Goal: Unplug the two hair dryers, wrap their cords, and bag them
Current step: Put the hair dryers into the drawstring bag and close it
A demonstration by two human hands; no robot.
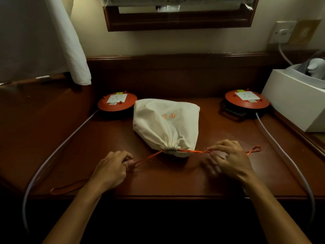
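A cream cloth drawstring bag (pixel 165 122) lies bulging on the dark wooden desk (pixel 175 178), its mouth gathered tight toward me. An orange drawstring (pixel 191 151) runs out of the mouth to both sides. My left hand (pixel 110 171) pinches the left strand near the desk's front. My right hand (pixel 230 159) pinches the right strand, whose looped end (pixel 255 149) lies past my fingers. The hair dryers are hidden; I cannot see inside the bag.
Two round red extension reels with white sockets sit behind the bag, one at left (pixel 117 101), one at right (pixel 247 99), each trailing a pale cable (pixel 284 155) off the desk. A white box (pixel 295 97) stands at right. A wall socket (pixel 282 32) holds a plug.
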